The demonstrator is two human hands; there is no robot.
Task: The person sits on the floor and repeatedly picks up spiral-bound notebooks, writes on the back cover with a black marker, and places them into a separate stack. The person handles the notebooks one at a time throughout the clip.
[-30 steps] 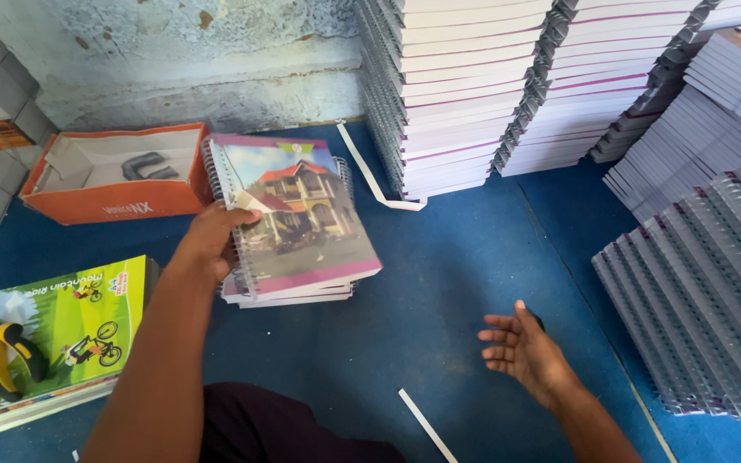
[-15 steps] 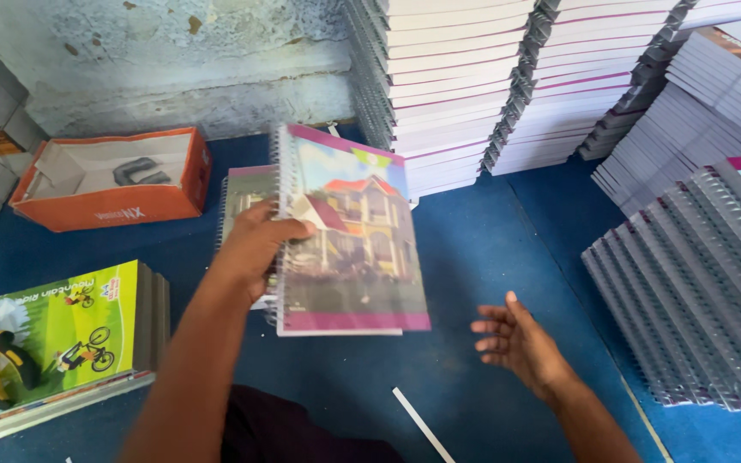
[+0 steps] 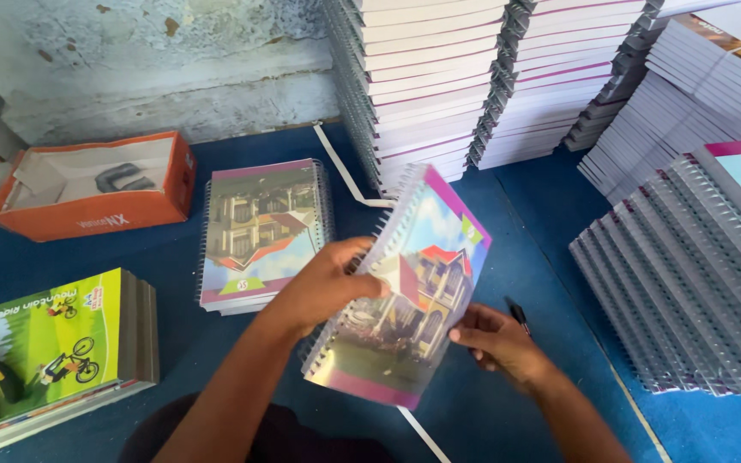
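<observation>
Both hands, left hand [image 3: 323, 287] and right hand [image 3: 497, 343], grasp a tilted spiral notebook [image 3: 400, 296] with their fingers above a blue tabletop [image 3: 525, 223].

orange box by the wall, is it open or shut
Open: the orange box has no lid on, and you can see dark objects lying inside on its pale bottom.
</observation>
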